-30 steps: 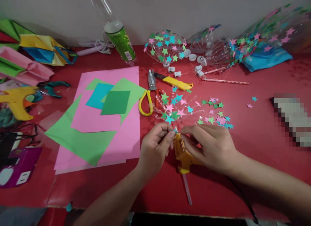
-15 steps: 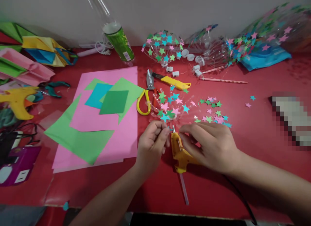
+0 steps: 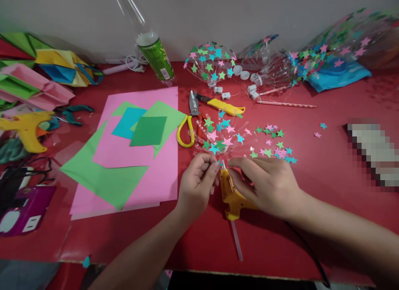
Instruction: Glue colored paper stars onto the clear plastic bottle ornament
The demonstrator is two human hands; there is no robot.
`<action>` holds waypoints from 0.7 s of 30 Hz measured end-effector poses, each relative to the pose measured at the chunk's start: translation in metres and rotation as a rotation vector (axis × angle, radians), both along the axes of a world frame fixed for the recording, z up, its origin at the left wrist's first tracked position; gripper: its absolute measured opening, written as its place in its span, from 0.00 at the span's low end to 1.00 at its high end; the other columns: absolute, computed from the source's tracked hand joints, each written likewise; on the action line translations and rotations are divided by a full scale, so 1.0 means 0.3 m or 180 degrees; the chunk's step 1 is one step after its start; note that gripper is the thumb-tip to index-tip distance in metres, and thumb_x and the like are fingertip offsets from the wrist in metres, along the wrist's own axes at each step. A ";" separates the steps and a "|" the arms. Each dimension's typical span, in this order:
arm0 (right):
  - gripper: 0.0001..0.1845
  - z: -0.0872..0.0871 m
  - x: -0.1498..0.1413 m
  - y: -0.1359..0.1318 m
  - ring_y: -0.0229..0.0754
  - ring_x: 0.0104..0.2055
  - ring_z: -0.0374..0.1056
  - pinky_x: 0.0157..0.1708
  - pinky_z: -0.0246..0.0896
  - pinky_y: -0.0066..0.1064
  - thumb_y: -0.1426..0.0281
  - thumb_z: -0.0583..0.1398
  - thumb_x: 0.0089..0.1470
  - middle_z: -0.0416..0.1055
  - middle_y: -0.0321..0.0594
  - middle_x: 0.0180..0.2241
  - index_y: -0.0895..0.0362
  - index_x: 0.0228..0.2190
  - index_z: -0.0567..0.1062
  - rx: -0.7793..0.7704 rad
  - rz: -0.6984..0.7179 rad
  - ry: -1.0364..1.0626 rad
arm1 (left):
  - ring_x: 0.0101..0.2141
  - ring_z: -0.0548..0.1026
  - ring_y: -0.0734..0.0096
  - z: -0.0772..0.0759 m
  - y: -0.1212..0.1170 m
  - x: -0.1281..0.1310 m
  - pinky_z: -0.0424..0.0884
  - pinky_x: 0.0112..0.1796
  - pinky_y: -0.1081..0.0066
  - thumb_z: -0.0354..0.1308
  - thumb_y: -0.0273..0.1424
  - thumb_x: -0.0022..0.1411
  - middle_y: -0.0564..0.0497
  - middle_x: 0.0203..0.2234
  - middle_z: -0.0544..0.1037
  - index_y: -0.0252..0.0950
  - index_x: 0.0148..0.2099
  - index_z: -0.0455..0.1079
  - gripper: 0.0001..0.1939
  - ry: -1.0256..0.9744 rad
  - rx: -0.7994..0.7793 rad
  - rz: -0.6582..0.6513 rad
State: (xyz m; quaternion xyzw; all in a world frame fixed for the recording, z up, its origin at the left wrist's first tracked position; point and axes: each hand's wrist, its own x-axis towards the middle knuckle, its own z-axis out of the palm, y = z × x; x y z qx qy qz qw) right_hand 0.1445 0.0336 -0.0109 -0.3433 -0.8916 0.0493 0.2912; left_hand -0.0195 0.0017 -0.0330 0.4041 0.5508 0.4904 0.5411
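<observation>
My left hand (image 3: 199, 179) pinches a small blue paper star (image 3: 220, 162) between thumb and fingertips, close beside the metal nozzle of a yellow glue gun (image 3: 230, 194). A clear glue stick (image 3: 236, 242) sticks out of the gun's rear. Over the gun's handle hovers or rests my right hand (image 3: 268, 184), its fingers bent and thumb and forefinger brought together near the nozzle; what they hold is hidden. Just beyond both hands lies a cut clear plastic bottle piece (image 3: 224, 146) with splayed strips, bearing green, pink and blue stars.
Loose paper stars (image 3: 280, 152) lie to the right. Yellow-handled pliers (image 3: 186, 132) and a yellow cutter knife (image 3: 226, 106) lie behind. Pink paper (image 3: 168, 169) with green and blue sheets is at left. A star-covered plastic piece (image 3: 209, 59) and a green-labelled bottle (image 3: 156, 57) stand by the wall.
The star in my left hand now sits slightly nearer the nozzle tip. The view has shifted a little; my right hand and the glue gun stay almost in place.
</observation>
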 end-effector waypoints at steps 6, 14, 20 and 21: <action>0.09 -0.006 -0.002 -0.005 0.33 0.19 0.61 0.19 0.44 0.30 0.71 0.54 0.60 0.71 0.33 0.20 0.61 0.35 0.74 0.0101 -0.0030 -0.0089 | 0.16 0.60 0.82 0.007 -0.006 0.000 0.57 0.16 0.81 0.56 0.34 0.62 0.60 0.16 0.64 0.37 0.34 0.63 0.07 0.0122 -0.0002 -0.0104; 0.11 -0.016 -0.009 -0.008 0.31 0.18 0.60 0.18 0.42 0.29 0.70 0.52 0.63 0.70 0.32 0.19 0.60 0.34 0.73 0.0093 -0.0042 -0.0191 | 0.18 0.65 0.80 0.023 -0.014 -0.008 0.62 0.19 0.78 0.54 0.25 0.60 0.57 0.19 0.68 0.37 0.33 0.66 0.03 0.0914 0.0578 -0.0207; 0.12 -0.021 -0.014 -0.011 0.31 0.17 0.58 0.17 0.40 0.28 0.70 0.51 0.62 0.68 0.32 0.18 0.61 0.33 0.72 -0.0111 -0.0044 -0.0156 | 0.19 0.67 0.79 0.014 -0.018 -0.015 0.62 0.19 0.78 0.54 0.26 0.60 0.56 0.22 0.70 0.37 0.34 0.67 0.03 0.0993 0.0692 -0.0279; 0.12 -0.021 -0.014 -0.011 0.31 0.17 0.58 0.17 0.40 0.28 0.70 0.51 0.62 0.68 0.32 0.18 0.61 0.32 0.72 -0.0132 -0.0045 -0.0154 | 0.20 0.67 0.79 0.012 -0.019 -0.016 0.63 0.19 0.77 0.54 0.26 0.60 0.56 0.22 0.71 0.37 0.35 0.67 0.03 0.1003 0.0706 -0.0268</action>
